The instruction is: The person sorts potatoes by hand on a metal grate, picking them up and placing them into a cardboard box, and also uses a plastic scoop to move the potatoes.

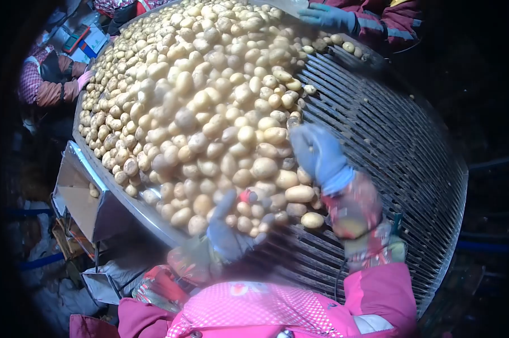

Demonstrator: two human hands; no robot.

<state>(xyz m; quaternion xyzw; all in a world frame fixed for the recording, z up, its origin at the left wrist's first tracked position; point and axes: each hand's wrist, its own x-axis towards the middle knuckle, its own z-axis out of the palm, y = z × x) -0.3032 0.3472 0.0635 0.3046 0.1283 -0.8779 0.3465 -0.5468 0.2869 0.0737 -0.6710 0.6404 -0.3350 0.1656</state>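
A large heap of potatoes (209, 107) covers the left and middle of a slatted metal table. My left hand (226, 234), in a blue-grey glove, is at the near edge of the heap. Its thumb and fingers are apart, with several small potatoes (246, 217) close beside them. A small red spot (247, 195) shows near the thumb; I cannot make out what it is. My right hand (321, 158), in a blue glove, is at the heap's right edge, over the slats. Motion blurs its fingers, and whether a potato is in them is hidden. One potato (312, 220) lies near the right forearm.
Dark metal slats (389, 129) extend to the right, with a raised rim (156, 222) at the lower left. An open cardboard box (77, 200) stands outside the rim. Across the heap is another person's gloved hand (330, 18); a second person's sleeve (60, 93) is at left.
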